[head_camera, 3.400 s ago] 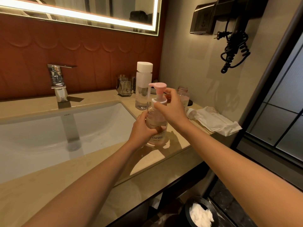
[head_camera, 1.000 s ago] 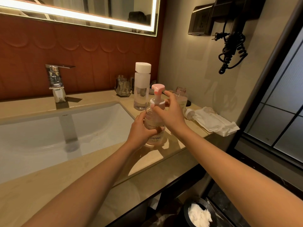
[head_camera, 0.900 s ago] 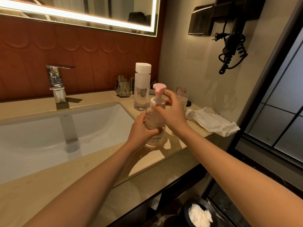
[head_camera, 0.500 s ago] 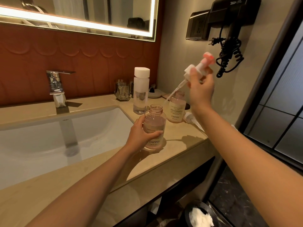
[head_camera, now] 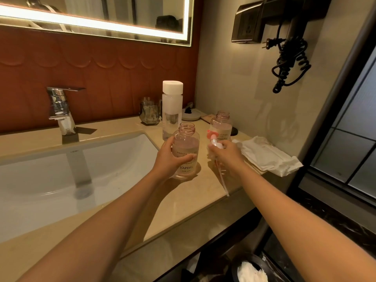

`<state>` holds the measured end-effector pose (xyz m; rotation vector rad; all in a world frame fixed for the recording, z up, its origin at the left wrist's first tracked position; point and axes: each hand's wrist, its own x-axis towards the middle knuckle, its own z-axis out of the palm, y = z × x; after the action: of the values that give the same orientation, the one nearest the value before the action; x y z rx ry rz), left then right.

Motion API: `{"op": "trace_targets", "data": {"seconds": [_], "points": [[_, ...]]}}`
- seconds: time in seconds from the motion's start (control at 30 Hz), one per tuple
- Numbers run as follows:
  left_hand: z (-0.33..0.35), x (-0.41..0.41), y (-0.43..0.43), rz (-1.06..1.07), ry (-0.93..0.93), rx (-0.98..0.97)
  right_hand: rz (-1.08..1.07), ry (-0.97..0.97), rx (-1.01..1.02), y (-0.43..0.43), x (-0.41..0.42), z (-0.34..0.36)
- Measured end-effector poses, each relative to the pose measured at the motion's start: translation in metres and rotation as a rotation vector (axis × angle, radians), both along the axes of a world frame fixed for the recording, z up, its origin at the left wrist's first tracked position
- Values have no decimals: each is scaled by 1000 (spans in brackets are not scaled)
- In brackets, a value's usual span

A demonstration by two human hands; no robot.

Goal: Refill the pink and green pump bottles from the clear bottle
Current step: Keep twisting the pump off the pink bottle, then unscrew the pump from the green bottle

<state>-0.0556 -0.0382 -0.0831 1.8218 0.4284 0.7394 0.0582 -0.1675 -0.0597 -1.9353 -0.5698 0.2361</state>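
Left hand (head_camera: pixel 168 160) wraps my pink bottle (head_camera: pixel 186 141), steadying its open neck | right hand (head_camera: pixel 227 154) clamps pump head (head_camera: pixel 213 139), tube (head_camera: pixel 222 180) trailing below, clear for pouring.

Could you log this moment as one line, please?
left hand holds uncapped pink-tinted bottle; right hand holds pink pump head; white-capped clear bottle untouched

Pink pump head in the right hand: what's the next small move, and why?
Probably lay the pink pump head on the white crumpled cloth. The left hand holds the open pink-tinted plastic bottle, but the tall clear white-capped bottle stands shut, and the right hand needs freeing to uncap it.
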Motion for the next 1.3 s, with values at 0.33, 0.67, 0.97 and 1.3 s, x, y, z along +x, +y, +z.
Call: {"op": "trace_targets", "data": {"seconds": [0.33, 0.67, 0.97, 1.3], "points": [[2, 33, 25, 15, 4, -97, -103, 104, -119, 45, 26, -19], [10, 14, 18, 4, 41, -151, -120, -106, -182, 19, 1, 15], [33, -84, 16, 288, -36, -105, 153, -67, 77, 34, -99, 52], [41, -266, 49, 655, -115, -27, 535, -14, 104, 112, -247, 57]]}}
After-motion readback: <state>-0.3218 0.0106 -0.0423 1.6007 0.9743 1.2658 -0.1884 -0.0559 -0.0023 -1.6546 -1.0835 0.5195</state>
